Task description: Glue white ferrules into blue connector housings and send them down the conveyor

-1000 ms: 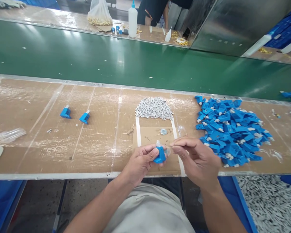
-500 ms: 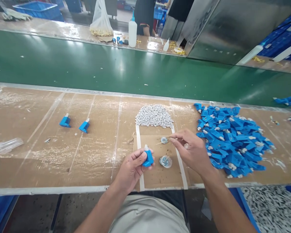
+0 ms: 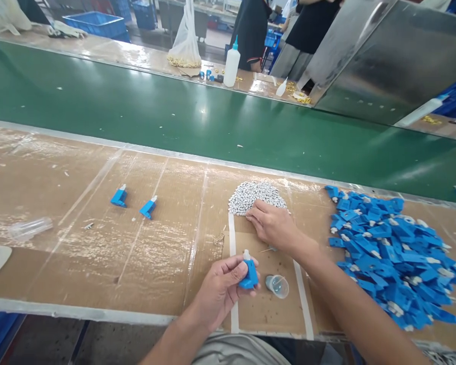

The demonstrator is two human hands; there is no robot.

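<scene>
My left hand [image 3: 228,284] is closed around a blue plastic part [image 3: 250,274] with a whitish tip pointing up. At the near edge of a heap of small grey-white pieces [image 3: 256,193], my right hand [image 3: 269,223] has its fingers pinched together; whatever lies between the fingertips is too small to make out. A clear cup [image 3: 277,286] with a thin stick in it stands to the right of the left hand. Under my right hand another small stick [image 3: 266,249] partly shows.
A large pile of blue parts [image 3: 395,253] covers the right side. Two blue parts [image 3: 118,196] lie apart on the left, near a clear plastic tube [image 3: 30,229]. Beyond the cardboard-covered bench runs a green belt [image 3: 137,106]. A white bottle [image 3: 232,66] and people stand behind it.
My right hand has left the small dish, where it held a thin stick, and reached forward to the grey-white heap. The left hand still holds the blue part. The camera view has shifted.
</scene>
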